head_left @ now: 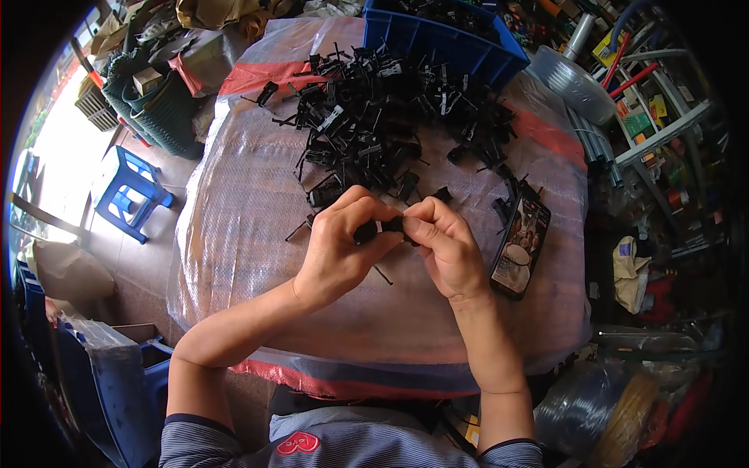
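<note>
Over the middle of the table, my left hand (348, 243) closes its fingers round a small black plastic part (380, 228) with a thin stem pointing down toward the table. My right hand (446, 246) pinches the other end of the same part between thumb and forefinger. Fingers cover much of it, so its exact kind cannot be made out. Just beyond both hands lies a big loose heap of similar black plastic parts (367, 129), many with thin stems. A few stray ones lie close to my fingers.
A woven plastic sheet (242, 234) covers the table. A blue crate (437, 39) of black parts stands at the far edge. To the right leans a phone (519, 246) with its screen lit. On the floor at left is a blue stool (129, 191); shelving (663, 117) crowds the right.
</note>
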A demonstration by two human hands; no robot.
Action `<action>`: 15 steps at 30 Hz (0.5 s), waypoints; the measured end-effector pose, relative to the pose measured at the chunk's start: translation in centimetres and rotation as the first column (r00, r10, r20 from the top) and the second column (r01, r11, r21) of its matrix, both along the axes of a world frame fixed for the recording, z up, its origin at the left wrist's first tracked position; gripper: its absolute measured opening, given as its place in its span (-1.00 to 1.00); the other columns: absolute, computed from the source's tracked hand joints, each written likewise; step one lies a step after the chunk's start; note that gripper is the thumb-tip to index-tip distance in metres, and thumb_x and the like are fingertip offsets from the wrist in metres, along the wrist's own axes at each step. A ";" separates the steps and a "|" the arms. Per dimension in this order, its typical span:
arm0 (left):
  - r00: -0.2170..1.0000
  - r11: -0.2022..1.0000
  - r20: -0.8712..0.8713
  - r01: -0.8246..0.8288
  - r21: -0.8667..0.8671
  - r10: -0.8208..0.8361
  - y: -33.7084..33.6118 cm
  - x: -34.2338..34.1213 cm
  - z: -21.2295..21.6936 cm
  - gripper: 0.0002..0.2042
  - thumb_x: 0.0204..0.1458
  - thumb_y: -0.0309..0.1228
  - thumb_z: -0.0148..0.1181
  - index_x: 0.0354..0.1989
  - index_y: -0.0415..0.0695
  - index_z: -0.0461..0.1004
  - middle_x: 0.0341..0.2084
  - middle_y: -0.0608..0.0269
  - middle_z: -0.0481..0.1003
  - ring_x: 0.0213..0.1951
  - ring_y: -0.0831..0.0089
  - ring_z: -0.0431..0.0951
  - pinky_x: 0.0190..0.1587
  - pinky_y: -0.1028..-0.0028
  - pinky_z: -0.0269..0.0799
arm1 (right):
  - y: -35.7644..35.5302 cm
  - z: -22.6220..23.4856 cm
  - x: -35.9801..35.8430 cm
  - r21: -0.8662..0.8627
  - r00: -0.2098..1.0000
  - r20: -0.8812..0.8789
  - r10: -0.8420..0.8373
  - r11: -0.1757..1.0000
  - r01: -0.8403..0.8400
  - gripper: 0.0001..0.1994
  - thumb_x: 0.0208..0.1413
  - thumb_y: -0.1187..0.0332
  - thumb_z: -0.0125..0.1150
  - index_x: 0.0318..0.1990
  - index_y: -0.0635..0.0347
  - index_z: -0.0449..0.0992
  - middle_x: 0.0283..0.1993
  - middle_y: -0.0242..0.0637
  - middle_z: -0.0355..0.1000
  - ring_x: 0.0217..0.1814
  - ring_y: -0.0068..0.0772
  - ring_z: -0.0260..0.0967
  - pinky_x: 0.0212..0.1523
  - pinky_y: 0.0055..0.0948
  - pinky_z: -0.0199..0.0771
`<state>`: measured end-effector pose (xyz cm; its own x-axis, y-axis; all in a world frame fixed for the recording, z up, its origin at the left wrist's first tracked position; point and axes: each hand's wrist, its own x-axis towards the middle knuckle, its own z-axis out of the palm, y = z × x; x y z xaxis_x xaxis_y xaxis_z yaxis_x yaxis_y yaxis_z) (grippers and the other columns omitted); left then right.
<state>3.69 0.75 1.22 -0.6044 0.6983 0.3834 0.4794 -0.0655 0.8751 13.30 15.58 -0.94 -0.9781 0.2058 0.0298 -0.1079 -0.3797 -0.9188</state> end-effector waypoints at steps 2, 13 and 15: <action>0.998 1.000 0.067 0.004 0.028 -0.006 0.4 -0.5 -0.3 -0.79 -0.19 -0.51 0.29 -0.34 -0.25 0.45 -0.47 0.32 0.38 -0.43 0.56 0.38 -0.40 0.57 0.28 | -0.1 0.6 0.0 0.024 1.000 0.011 -0.018 1.000 0.018 -0.89 0.16 0.40 0.01 -0.23 0.24 0.37 -0.29 -0.48 0.32 -0.28 -0.73 0.21 -0.20 -0.71 0.20; 0.732 0.992 0.681 0.079 -0.098 0.009 0.2 -1.5 -1.1 -0.80 -0.06 -0.31 0.25 -0.37 -0.18 0.50 -0.67 0.46 0.36 -0.62 0.75 0.24 -0.58 0.69 0.13 | -1.8 1.5 -0.5 0.904 0.905 -0.419 -0.070 0.067 0.423 -0.51 -0.18 0.45 0.31 -0.01 0.33 0.34 -0.26 -0.13 0.38 -0.27 -0.15 0.38 -0.28 -0.36 0.42; 0.687 0.990 0.726 0.112 -0.081 -0.018 0.2 -1.3 -1.2 -0.79 -0.06 -0.31 0.25 -0.37 -0.22 0.50 -0.67 0.44 0.37 -0.61 0.73 0.28 -0.56 0.68 0.15 | -1.9 1.3 -0.6 0.886 0.884 -0.462 -0.065 -0.063 0.459 -0.57 -0.16 0.51 0.25 -0.06 0.35 0.35 -0.32 -0.16 0.36 -0.33 -0.16 0.37 -0.34 -0.35 0.41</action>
